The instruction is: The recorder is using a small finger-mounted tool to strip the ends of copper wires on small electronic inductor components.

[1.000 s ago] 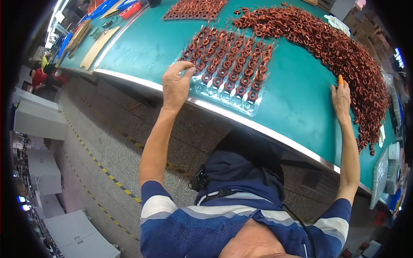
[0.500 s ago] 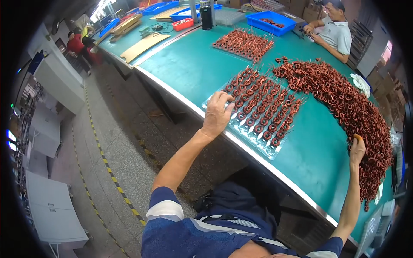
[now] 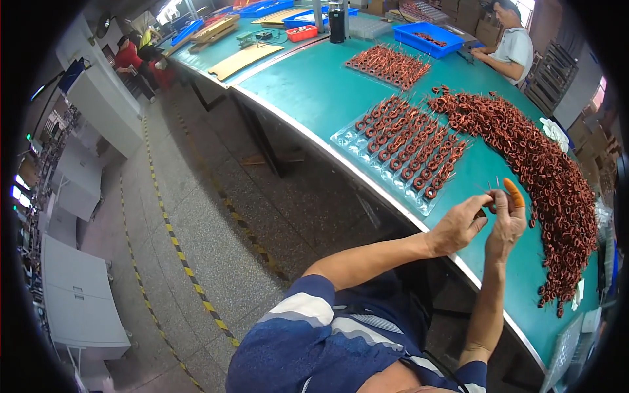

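Above the near table edge, my left hand [image 3: 453,229] and right hand [image 3: 508,229] meet, fingers pinched around a small copper-wound ring coil [image 3: 491,202] with thin wire leads sticking up. Fingers cover most of it. An orange finger cot [image 3: 514,192] is on one right-hand finger. Just beyond my left hand lies a clear plastic tray [image 3: 421,204] with rows of copper ring coils [image 3: 407,143]; pockets along its left and near edges hold none. To the right of my hands curves a large heap of loose ring coils [image 3: 524,147].
Farther back sits another group of coils in rows [image 3: 390,65]. Behind it are a blue bin [image 3: 407,33], a dark flask [image 3: 337,25] and a red basket [image 3: 302,33]. A white cloth [image 3: 555,135] lies beside the heap. A co-worker [image 3: 514,49] sits at the far right side.
My left hand has left the tray's left edge and moved right. My right hand has come back from the heap with a coil, and both hands now meet at it. The view has shifted slightly.
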Motion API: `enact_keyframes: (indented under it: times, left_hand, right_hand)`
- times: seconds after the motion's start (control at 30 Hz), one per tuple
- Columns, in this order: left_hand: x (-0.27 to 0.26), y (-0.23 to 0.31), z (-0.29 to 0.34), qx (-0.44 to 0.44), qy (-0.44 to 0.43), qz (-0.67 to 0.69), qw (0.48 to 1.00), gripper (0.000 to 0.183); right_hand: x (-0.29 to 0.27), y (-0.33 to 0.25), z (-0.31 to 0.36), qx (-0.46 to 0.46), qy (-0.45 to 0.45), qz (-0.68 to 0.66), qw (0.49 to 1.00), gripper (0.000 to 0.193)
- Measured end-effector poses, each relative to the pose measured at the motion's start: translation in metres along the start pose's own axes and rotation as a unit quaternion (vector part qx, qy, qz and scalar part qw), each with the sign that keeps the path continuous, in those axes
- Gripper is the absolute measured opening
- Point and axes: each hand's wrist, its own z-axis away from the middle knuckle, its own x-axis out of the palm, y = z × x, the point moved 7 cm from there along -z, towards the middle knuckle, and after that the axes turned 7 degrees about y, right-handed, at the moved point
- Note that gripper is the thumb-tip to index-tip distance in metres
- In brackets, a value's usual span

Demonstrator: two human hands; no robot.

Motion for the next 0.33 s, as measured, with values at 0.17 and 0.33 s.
enact_keyframes:
  times: [0.17, 0.33]
  left_hand:
    - [-0.008, -0.005, 0.021, 0.000, 0.055, 0.005, 0.998, 0.045]
    - [-0.017, -0.031, 0.025, -0.111, 0.049, 0.059, 0.991, 0.032]
  right_hand:
    - [0.017, 0.003, 0.041, -0.009, -0.007, -0.027, 1.000, 0.028]
    - [0.020, 0.000, 0.058, -0.065, -0.071, 0.093, 0.991, 0.043]
